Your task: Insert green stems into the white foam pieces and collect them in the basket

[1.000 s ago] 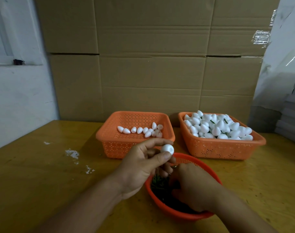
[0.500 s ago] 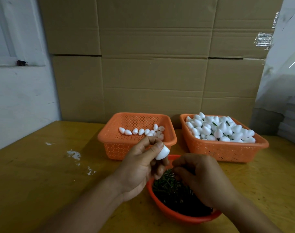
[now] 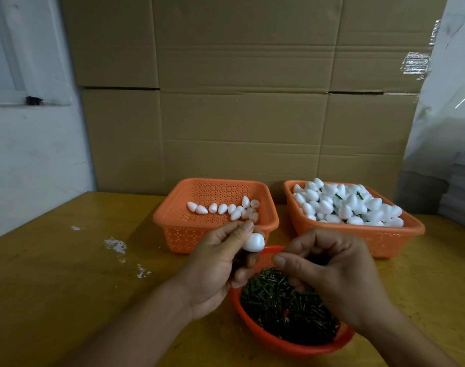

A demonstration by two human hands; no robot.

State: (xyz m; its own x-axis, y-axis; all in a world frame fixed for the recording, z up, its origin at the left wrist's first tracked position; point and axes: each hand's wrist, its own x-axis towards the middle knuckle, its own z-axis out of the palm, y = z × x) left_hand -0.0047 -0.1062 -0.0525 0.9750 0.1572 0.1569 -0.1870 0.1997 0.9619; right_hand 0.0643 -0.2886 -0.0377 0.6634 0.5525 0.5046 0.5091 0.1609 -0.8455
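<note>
My left hand point(image 3: 215, 271) pinches a white foam piece point(image 3: 253, 242) between thumb and fingers, above the near rim of a round red bowl point(image 3: 284, 343) full of short green stems point(image 3: 281, 300). My right hand point(image 3: 334, 276) hovers over the bowl with thumb and forefinger pinched together just right of the foam piece; whether a stem is between them I cannot see. Behind, the left orange basket point(image 3: 173, 221) holds several loose foam pieces. The right orange basket point(image 3: 371, 239) is heaped with foam pieces, some showing green stems.
All three containers stand on a yellow wooden table point(image 3: 67, 287) with white flecks point(image 3: 117, 246) on its left part. Stacked cardboard boxes point(image 3: 239, 115) form a wall behind the baskets. A white wall is at the left, grey stacked sheets at the far right.
My right hand has lifted out of the stem bowl and come up beside the foam piece, fingers pinched. My left hand turned the foam piece slightly and kept hold of it.
</note>
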